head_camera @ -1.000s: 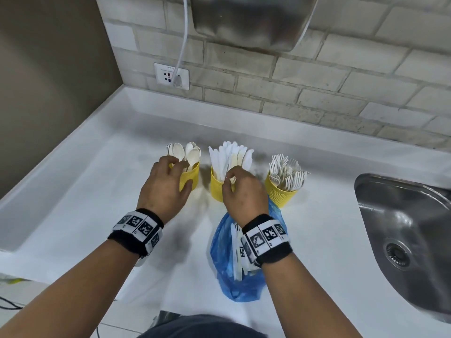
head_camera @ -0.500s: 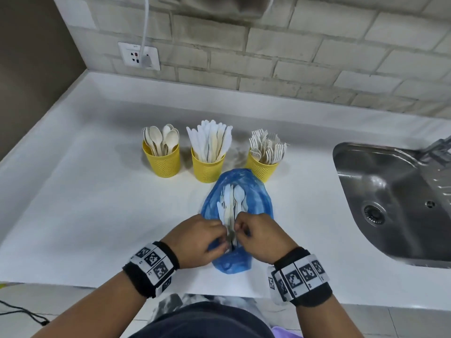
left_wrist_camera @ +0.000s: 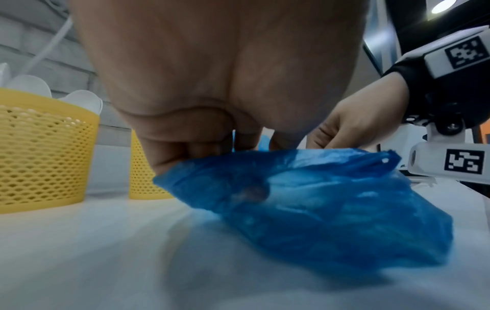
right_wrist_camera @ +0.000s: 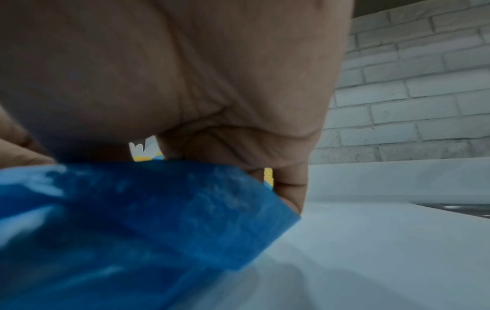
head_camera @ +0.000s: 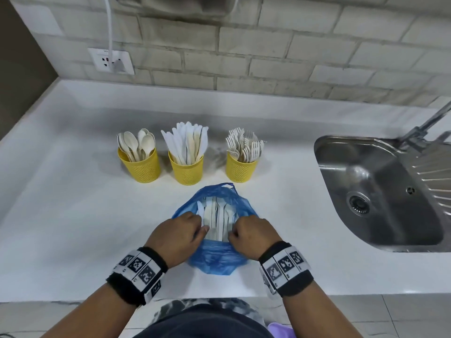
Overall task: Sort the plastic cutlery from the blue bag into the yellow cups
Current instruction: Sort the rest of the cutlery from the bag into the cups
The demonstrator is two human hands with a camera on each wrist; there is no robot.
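No words, brands or numbers can be read anywhere. The only signs are black-and-white square code markers — on the left wristband [head_camera: 139, 270] and the right wristband [head_camera: 284, 267], both nearer the viewer than the blue bag [head_camera: 214, 259] — patterns, not text.

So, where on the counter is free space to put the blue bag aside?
Bare counter lies left of the blue bag, in front of the spoon cup, and between the bag and the sink. It is crowded between the three cups and the bag, where both hands work.
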